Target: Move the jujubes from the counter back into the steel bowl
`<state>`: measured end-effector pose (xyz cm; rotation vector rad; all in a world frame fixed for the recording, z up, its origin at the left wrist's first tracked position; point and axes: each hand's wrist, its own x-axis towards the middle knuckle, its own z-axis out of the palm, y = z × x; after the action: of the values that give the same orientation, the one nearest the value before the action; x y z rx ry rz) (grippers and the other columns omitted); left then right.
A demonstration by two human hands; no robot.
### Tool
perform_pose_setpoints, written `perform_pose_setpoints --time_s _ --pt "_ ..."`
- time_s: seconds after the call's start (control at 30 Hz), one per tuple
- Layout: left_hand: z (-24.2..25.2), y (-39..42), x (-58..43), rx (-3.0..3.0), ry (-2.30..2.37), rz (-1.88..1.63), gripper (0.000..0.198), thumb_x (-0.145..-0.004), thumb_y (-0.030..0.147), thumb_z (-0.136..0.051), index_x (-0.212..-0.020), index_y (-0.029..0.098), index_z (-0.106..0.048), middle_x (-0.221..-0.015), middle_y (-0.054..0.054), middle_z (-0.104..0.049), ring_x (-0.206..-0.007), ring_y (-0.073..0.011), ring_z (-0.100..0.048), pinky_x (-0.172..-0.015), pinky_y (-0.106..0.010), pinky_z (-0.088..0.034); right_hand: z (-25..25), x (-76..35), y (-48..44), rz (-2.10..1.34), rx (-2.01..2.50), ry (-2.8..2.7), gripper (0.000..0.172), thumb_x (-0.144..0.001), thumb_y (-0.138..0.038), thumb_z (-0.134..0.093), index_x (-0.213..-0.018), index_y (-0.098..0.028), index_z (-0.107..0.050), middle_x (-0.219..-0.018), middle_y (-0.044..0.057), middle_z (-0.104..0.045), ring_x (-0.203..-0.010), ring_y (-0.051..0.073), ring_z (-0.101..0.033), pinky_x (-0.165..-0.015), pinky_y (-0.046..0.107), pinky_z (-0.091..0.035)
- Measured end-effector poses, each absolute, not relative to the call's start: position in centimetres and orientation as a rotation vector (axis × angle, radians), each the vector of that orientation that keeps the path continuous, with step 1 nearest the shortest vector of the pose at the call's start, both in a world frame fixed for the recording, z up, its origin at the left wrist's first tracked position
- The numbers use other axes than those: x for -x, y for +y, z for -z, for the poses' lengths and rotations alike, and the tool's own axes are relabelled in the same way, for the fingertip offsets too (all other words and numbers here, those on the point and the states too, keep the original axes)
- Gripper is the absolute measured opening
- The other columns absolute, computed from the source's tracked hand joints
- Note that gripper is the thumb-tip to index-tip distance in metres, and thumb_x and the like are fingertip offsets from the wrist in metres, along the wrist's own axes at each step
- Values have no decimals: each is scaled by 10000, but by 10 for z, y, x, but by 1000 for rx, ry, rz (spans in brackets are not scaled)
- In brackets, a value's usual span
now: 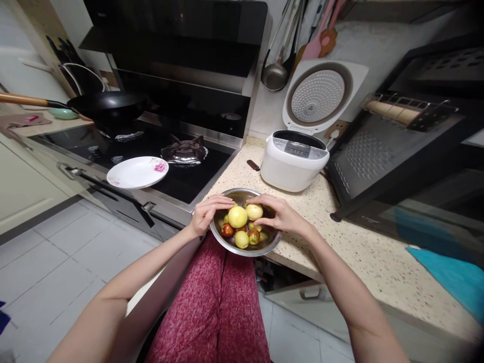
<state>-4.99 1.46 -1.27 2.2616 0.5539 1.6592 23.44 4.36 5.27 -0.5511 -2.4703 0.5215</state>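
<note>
A metal bowl (272,247) at the counter's front edge holds several round fruits that look like jujubes. Largest among them is a yellow one (237,217); a brown-red one (227,230) and a mottled one (253,236) lie lower. My left hand (209,214) grips the bowl's left rim, its fingers reaching over toward the fruit. Over the right side, the thumb and fingers of my right hand (278,214) close around a pale yellow jujube (254,212). Its fingertips are partly hidden behind the fruit.
Behind the bowl stands a white rice cooker (295,164) with its lid raised. A flowered plate (137,172) lies at the front of the stove, left of the bowl. A wok (108,105) sits farther back. To the right are a black oven (408,166) and a blue cloth (449,277).
</note>
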Motion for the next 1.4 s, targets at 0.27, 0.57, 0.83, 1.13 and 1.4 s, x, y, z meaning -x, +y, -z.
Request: perform_pose_setpoints --time_s 0.27,0.57,0.83,1.13,1.4 --pt "16 16 51 -2266 558 -1662 511 -1099 339 -305 -1174 159 -778 -1157 -143 -795 -1136 -271 -737 -1064 -524 -526 -49 -244 58 -330 687 -2180 203 -1001 -367 -648 -1111 -222 -739 -1091 89 -779 -1015 257 -728 -925 412 -573" --pt "3 2 45 -2342 566 -1678 419 -1074 315 -383 -1326 164 -682 -1244 -156 -755 -1187 -276 -702 -1022 -507 -557 -43 -247 69 -280 778 -2170 232 -1028 -355 -578 -1006 -201 -750 -1006 90 -782 -941 244 -724 -864 386 -564" --pt "-17 -33 32 -2731 480 -1446 530 -1011 372 -504 -1503 176 -528 -1405 -172 -660 -1345 -317 -611 -1082 -509 -538 -41 -246 72 -409 859 -2152 291 -1011 -423 -593 -1022 -191 -768 -1017 105 -784 -934 248 -722 -896 411 -566" --pt "-26 -41 23 -3076 681 -1131 749 -959 624 -605 -1546 182 -460 -1490 -154 -613 -1387 -339 -570 -1170 -490 -448 -41 -245 72 -452 887 -2153 337 -1021 -444 -563 -936 -184 -760 -956 91 -780 -887 234 -709 -837 359 -534" --pt "-20 -37 22 -2965 806 -1161 887 -874 720 -656 -1579 241 -414 -1481 -148 -616 -1375 -348 -576 -1167 -494 -450 -39 -245 74 -840 1070 -1988 582 -912 -676 -605 -624 -170 -608 -578 -15 -549 -555 121 -447 -549 257 -326"
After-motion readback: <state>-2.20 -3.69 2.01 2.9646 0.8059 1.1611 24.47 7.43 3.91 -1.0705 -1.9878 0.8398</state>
